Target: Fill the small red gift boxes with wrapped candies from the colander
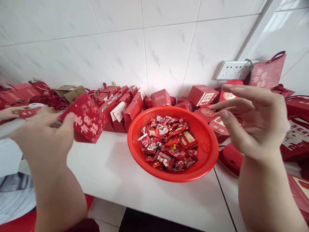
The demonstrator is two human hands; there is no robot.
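My left hand (48, 132) grips a red gift box (88, 120) with pale lettering, raised above the table left of the basket. Its thumb lies against the near face; the fingers behind are blurred. On the right, my right hand (258, 119) is lifted with fingers apart and nothing in them, above several red boxes. Between both hands a round red plastic basket (135, 154) stands on the white table (108, 170). Many small wrapped candies (166, 145), mostly red, fill its middle.
Red gift boxes (131, 109) stand in a row along the tiled wall. A brown box (72, 91) sits farther left. Another person's hand (11, 112) shows at the left edge. A power strip (235, 69) and more red boxes (202, 93) are at the right.
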